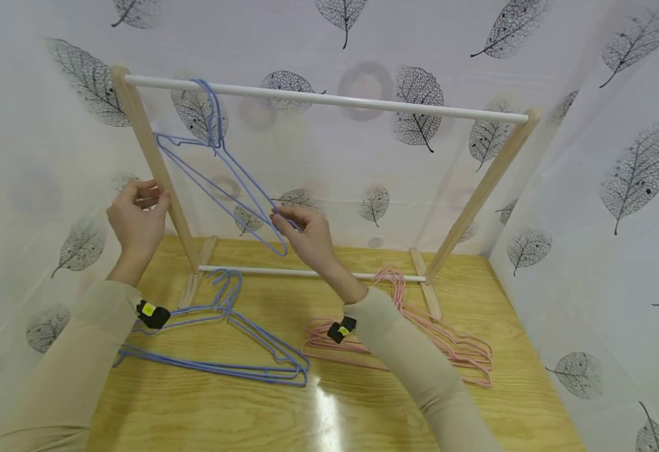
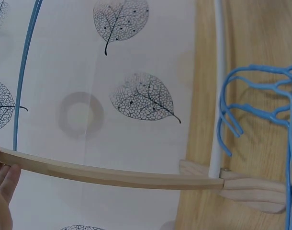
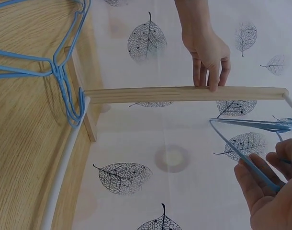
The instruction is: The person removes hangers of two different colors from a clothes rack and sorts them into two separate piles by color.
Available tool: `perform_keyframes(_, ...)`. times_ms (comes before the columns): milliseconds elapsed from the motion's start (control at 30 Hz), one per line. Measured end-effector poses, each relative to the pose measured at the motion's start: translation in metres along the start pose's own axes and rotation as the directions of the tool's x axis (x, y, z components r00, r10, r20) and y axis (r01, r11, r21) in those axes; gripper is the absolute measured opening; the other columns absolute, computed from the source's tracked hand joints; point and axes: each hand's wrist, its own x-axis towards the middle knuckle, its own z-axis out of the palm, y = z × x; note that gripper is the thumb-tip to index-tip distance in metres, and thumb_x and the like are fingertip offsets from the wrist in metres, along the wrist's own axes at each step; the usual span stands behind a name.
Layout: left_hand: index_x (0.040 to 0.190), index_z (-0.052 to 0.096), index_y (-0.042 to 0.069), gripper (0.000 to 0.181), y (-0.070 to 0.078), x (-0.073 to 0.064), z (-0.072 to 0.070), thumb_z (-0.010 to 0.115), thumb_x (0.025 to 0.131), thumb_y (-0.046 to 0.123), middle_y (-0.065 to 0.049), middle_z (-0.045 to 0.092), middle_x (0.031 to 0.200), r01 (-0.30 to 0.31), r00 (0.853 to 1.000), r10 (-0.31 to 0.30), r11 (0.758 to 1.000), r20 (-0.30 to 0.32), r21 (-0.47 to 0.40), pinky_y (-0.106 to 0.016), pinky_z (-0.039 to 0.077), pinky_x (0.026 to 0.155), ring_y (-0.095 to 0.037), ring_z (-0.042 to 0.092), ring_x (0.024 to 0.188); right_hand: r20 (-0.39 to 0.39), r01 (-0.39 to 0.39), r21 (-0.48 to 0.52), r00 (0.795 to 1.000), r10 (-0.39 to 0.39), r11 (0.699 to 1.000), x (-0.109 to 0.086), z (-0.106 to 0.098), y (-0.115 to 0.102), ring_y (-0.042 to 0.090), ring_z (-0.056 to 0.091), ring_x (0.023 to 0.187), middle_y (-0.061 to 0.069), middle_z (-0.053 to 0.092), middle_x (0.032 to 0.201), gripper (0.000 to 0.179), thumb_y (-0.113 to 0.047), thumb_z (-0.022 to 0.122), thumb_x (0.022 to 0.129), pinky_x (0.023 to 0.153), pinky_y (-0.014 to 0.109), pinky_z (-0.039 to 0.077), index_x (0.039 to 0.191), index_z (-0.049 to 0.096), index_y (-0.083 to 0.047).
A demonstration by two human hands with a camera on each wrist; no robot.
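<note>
Blue wire hangers (image 1: 246,182) hang by their hooks near the left end of the white top rod (image 1: 329,98). Their lower right corner is at my right hand (image 1: 307,237), which pinches the wire between thumb and fingers. At the rack's left wooden post (image 1: 147,138), my left hand (image 1: 137,216) grips the wood, thumb on one side and fingers on the other. In the right wrist view, the left hand (image 3: 206,52) is seen at the post (image 3: 184,94), and the hanger wire (image 3: 241,155) crosses the right fingers.
More blue hangers (image 1: 222,370) lie on the wooden table (image 1: 363,408) at the left front. Pink hangers (image 1: 459,351) lie in a pile to the right, partly behind the right forearm. A lower white rod (image 1: 284,272) joins the rack's feet. Leaf-printed cloth (image 1: 567,163) surrounds the table.
</note>
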Motion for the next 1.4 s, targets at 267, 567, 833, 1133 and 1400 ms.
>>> perform_keyframes(267,0.12,0.074,0.001,0.029,0.0,0.0,0.001,0.071,0.1,0.022,-0.023,0.078,0.114,-0.006,1.0,0.006,1.0,-0.002,-0.009,0.005,0.046,0.073,0.03,0.048,0.073,-0.045,-0.008,0.093,0.999,0.012,0.996,-0.001,-0.005,-0.003,0.05,0.071,0.115,0.036,0.071,0.119,0.028,-0.001,0.059,0.106,0.1,0.04,0.063,0.126,0.066,0.017)
perform_keyframes(567,0.119,0.074,0.001,0.029,-0.001,0.0,0.001,0.071,0.1,0.021,-0.022,0.079,0.113,-0.012,1.0,0.012,1.0,-0.004,-0.009,0.003,0.048,0.074,0.031,0.048,0.074,-0.063,0.004,0.096,0.998,0.002,0.995,-0.005,-0.014,-0.008,0.052,0.07,0.116,0.038,0.071,0.119,0.028,-0.001,0.058,0.106,0.099,0.03,0.063,0.124,0.066,0.018)
perform_keyframes(833,0.119,0.074,-0.001,0.028,-0.001,0.001,0.001,0.072,0.099,0.02,-0.022,0.079,0.113,-0.019,1.0,0.019,1.0,-0.008,-0.017,0.005,0.045,0.073,0.03,0.049,0.073,-0.079,0.01,0.1,0.997,-0.002,0.995,-0.012,-0.027,-0.012,0.053,0.069,0.117,0.037,0.071,0.12,0.027,-0.002,0.058,0.106,0.1,0.032,0.063,0.122,0.067,0.018)
perform_keyframes(1133,0.119,0.074,0.001,0.028,-0.001,0.0,-0.001,0.071,0.1,0.021,-0.021,0.079,0.113,-0.016,1.0,0.016,1.0,-0.005,-0.005,0.003,0.047,0.073,0.031,0.048,0.074,-0.092,0.012,0.053,0.996,-0.007,0.998,-0.026,-0.044,-0.019,0.033,0.077,0.111,0.034,0.073,0.119,0.027,-0.005,0.059,0.107,0.1,0.033,0.064,0.123,0.069,0.014)
perform_keyframes(1400,0.119,0.074,0.0,0.028,0.0,-0.001,-0.001,0.071,0.1,0.02,-0.022,0.079,0.113,-0.019,1.0,0.019,1.0,-0.004,-0.006,0.004,0.044,0.073,0.03,0.048,0.074,-0.119,0.031,0.063,0.993,-0.023,0.998,-0.04,-0.062,-0.027,0.021,0.079,0.107,0.033,0.075,0.116,0.027,-0.004,0.058,0.107,0.099,0.034,0.064,0.123,0.069,0.014)
